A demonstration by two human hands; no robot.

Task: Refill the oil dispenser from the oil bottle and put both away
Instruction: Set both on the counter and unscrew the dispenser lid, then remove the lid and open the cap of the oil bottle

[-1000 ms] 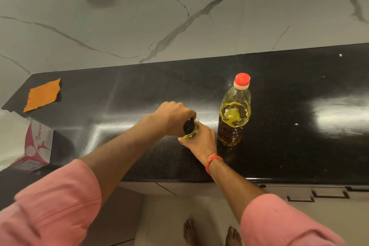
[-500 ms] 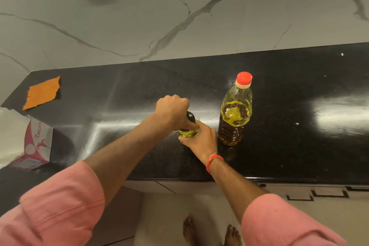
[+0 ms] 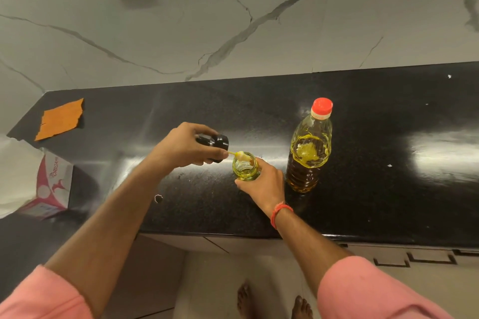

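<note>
Holding: left hand grips the black dispenser top, fingers curled round it.
Top's axis: lies near level, wide end to the right, its yellowish tube reaching right and slightly down over the jar's mouth.
Steadying: right hand wraps the oil dispenser from its right side.
Dispenser: small glass jar, upright on the black counter, mouth open upward.
Oil bottle: upright just right of the dispenser, red cap on, pointing up, touched by neither hand.
Elsewhere: orange cloth far left on the counter.
</note>
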